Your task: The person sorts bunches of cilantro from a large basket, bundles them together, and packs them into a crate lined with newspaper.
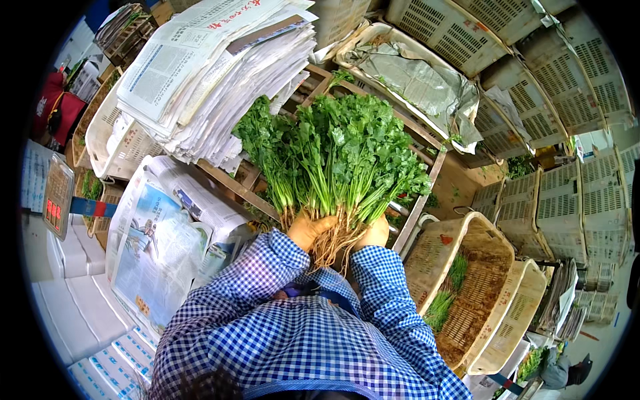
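Holding a big bunch of leafy greens (357, 143) down low, I have both hands close to its stringy brown roots (333, 248). My left hand (309, 230) is curled round the stems, with its thumb lying across them. My right hand (375, 235) is against the other side; its fingers are hidden by the stems, so I can't tell how far they bend. The leaves point away from me, over a metal rack (238, 191), and the roots hang toward my blue checked shirt (300, 340). Left of the leaves sits a tall pile of newspapers (220, 70). On my right, a dirty basket (430, 263) has thin green stalks (438, 311) inside.
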The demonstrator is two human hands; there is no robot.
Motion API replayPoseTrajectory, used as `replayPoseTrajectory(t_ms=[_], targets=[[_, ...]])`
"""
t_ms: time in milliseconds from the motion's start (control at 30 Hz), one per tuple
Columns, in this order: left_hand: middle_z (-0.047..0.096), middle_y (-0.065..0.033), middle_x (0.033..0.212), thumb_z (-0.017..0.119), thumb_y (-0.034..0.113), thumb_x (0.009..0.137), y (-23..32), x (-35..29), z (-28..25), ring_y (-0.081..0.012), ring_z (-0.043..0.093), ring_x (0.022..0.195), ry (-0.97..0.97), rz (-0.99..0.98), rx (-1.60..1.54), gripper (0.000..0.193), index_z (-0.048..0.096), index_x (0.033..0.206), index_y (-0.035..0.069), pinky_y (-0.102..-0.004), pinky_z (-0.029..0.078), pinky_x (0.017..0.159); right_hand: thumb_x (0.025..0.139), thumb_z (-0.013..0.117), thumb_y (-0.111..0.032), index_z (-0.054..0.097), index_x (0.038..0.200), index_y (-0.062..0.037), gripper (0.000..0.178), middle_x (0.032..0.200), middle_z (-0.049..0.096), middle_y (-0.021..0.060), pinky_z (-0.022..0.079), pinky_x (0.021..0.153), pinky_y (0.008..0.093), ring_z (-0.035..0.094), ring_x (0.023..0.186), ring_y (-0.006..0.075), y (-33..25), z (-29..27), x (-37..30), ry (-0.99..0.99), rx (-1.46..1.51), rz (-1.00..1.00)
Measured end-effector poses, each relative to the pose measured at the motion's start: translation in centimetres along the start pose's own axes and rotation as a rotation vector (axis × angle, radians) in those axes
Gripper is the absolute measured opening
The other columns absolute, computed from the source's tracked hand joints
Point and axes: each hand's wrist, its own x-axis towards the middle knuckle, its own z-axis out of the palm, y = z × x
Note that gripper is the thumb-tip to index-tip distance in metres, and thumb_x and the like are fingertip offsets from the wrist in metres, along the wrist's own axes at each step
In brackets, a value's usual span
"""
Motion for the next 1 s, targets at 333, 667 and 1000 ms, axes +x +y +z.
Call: replayPoseTrajectory(t_ms=[333,667,1000], targets=[[0.076,-0.0138,0.105,0.075,0.028,0.089,28.2,-1.0,-6.1,-0.0274,0.073,0.101,0.012,0.047,0.753,0.041,0.069,0.123,0.005,-0.0381,0.059,0.085,0.097,0.060,-0.015,0.065,0.127,-0.0043,0.032,0.121,0.072,0.0120,0.057,0.089,0.0344,0.069,0.108,0.0245,3.7,3.4,1.0,-0.086,0.304,0.009],[0.045,-0.0170,0.156,0.054,0.026,0.103,15.0,4.5,-9.5,-0.0425,0.027,0.151,0.022,0.331,0.488,0.036,0.061,0.131,0.004,-0.0526,0.026,0.124,0.085,0.071,-0.006,0.062,0.131,-0.0050,0.047,0.137,0.060,0.0214,0.048,0.107,0.0417,0.057,0.126,0.0404,3.2,-4.9,-0.7,-0.288,0.321,-0.182],[0.046,-0.0191,0.155,0.051,0.025,0.104,14.8,4.0,-8.5,-0.0442,0.025,0.152,0.082,0.309,0.524,0.034,0.061,0.128,0.003,-0.0529,0.025,0.123,0.104,0.058,-0.037,0.021,0.162,-0.0099,0.074,0.149,0.049,0.0270,0.057,0.096,0.0406,0.062,0.124,0.0347,4.0,-9.7,2.2,-0.246,0.744,0.411]])
